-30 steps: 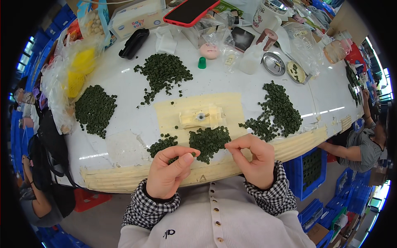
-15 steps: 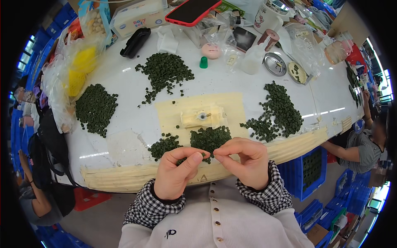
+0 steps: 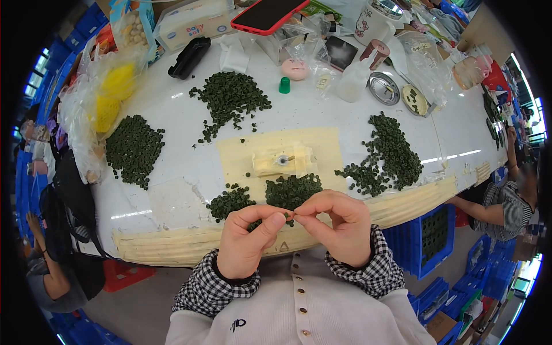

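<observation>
Over the near table edge my left hand [image 3: 247, 238] pinches a small dark green part [image 3: 286, 215] between thumb and forefinger. My right hand [image 3: 338, 223] is closed in a pinch too, its fingertips meeting the left ones at that part; whatever they grip is hidden. Just beyond the fingers lie a pile of small green ring-shaped parts [image 3: 292, 190] and, to its left, another small pile [image 3: 229, 202]. Behind them a tape-wrapped block [image 3: 264, 165] with a small metal post [image 3: 282, 160] is fixed on the taped patch of table.
Larger green heaps lie at the left [image 3: 134, 150], far middle [image 3: 233, 98] and right [image 3: 394, 152]. Along the back are a red-cased phone [image 3: 269, 16], a black case [image 3: 190, 57], a round tin [image 3: 383, 88] and plastic bags. A blue crate [image 3: 425, 241] stands beside the table; people sit at both sides.
My right hand has shifted slightly left, closing the gap so its fingertips meet the left ones. The left hand stays almost in place, and the piles look the same.
</observation>
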`<state>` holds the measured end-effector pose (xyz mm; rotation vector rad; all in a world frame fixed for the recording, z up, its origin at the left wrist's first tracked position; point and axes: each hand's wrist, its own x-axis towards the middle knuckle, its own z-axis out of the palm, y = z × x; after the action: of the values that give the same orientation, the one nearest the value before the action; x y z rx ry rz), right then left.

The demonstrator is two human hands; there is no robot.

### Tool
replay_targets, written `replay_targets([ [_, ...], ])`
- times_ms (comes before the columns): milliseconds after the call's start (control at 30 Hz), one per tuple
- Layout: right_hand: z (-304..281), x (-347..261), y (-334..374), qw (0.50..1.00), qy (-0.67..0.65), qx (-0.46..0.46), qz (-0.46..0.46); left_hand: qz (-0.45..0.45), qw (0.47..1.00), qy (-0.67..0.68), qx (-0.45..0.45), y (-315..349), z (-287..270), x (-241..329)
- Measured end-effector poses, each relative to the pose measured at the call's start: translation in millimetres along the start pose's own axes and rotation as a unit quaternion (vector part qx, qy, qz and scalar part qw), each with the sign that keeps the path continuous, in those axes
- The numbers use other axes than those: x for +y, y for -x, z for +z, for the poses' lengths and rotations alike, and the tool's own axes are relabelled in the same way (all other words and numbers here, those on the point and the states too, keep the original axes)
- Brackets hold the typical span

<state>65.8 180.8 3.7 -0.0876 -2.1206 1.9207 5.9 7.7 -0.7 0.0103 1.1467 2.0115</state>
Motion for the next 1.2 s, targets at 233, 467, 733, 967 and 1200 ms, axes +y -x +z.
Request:
replay_targets([
  [233,-1.0,-2.1,-0.3,1.000,0.021,-0.011,0.001,0.007,1.000,-0.009,0.001,0.4,1.4,-0.5],
  [467,4.6,-9.4,-1.5,0.992,0.107,0.025,-0.068,0.027,0.999,-0.036,0.021,-0.3,3.6,-3.6],
  [733,14.6,-7.4,-1.0,0.944,0.237,0.082,-0.214,-0.011,0.999,0.023,0.037,0.5,9.9,-1.6],
  [967,10.7,-9.3,0.7,0.926,0.276,0.056,-0.253,-0.042,0.996,0.070,0.022,0.9,8.3,-0.4],
  [1200,-6.0,-10.8,-3.0,0.990,0.091,-0.038,-0.100,-0.043,0.997,-0.053,-0.020,-0.1,3.5,4.2],
])
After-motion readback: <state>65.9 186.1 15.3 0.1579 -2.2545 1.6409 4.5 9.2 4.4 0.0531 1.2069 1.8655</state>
